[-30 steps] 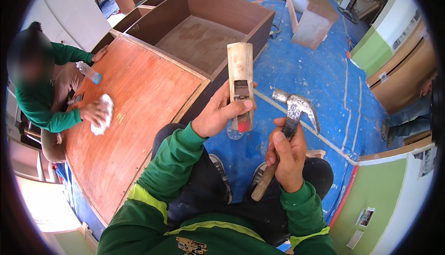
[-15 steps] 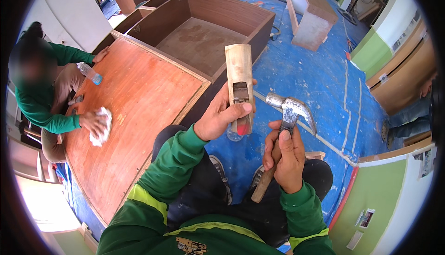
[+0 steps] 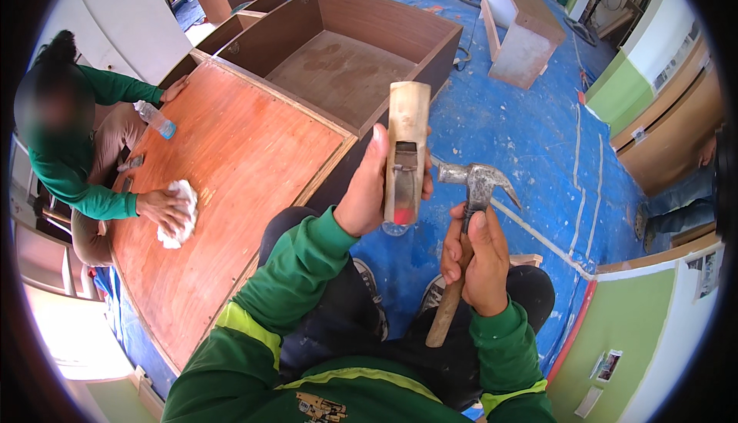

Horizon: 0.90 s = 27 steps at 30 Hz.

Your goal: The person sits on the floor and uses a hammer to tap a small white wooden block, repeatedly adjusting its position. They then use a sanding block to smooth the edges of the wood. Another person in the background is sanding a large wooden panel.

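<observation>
A wooden hand plane [image 3: 407, 119] stands upright in my left hand [image 3: 365, 188], its blade slot facing me and a red patch at its lower end. My fingers wrap behind the plane's body and my thumb points up along its left side. My right hand [image 3: 483, 258] grips a claw hammer [image 3: 480, 184] by its wooden handle. The hammer's metal head is up, with its face toward the plane and its claw curving right. A gap separates hammer and plane. Both are held above my knees.
At left, a co-worker's hand [image 3: 163, 214] presses a white cloth [image 3: 183, 227] on a reddish wooden panel [image 3: 231, 184]. A plastic bottle [image 3: 156, 121] lies there. Beyond is an open brown cabinet box [image 3: 330, 69]. Blue sheeting [image 3: 523, 138] covers the floor; another cabinet [image 3: 526, 34] stands far right.
My left thumb has lifted off the plane's front to its side, and the plane has shifted slightly right. The hammer has turned a little. The co-worker's cloth has moved right.
</observation>
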Tool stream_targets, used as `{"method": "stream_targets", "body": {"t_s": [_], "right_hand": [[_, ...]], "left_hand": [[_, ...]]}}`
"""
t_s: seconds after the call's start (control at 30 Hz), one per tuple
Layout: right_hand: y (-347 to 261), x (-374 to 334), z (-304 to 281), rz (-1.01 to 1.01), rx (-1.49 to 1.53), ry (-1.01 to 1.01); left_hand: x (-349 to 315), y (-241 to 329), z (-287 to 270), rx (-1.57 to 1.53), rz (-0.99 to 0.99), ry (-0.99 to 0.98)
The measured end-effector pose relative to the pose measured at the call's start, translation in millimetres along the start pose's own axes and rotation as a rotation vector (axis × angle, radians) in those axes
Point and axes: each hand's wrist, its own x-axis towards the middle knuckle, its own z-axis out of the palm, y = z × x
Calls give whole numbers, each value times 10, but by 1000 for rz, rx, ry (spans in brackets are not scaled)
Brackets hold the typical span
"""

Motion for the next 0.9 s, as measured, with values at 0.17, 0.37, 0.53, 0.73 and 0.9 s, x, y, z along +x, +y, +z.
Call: {"method": "stream_targets", "body": {"t_s": [0.17, 0.37, 0.53, 0.73, 0.9], "right_hand": [[2, 1, 17, 49, -38, -36], [146, 17, 92, 50, -228, -81], [178, 52, 79, 54, -249, -53], [156, 47, 53, -84, -39, 91], [135, 66, 137, 12, -333, -16]], "left_hand": [[120, 26, -143, -98, -49, 60], [130, 17, -203, -283, -73, 82], [113, -28, -232, -274, -79, 213], [63, 68, -140, -201, -120, 207], [97, 15, -154, -167, -30, 270]]}}
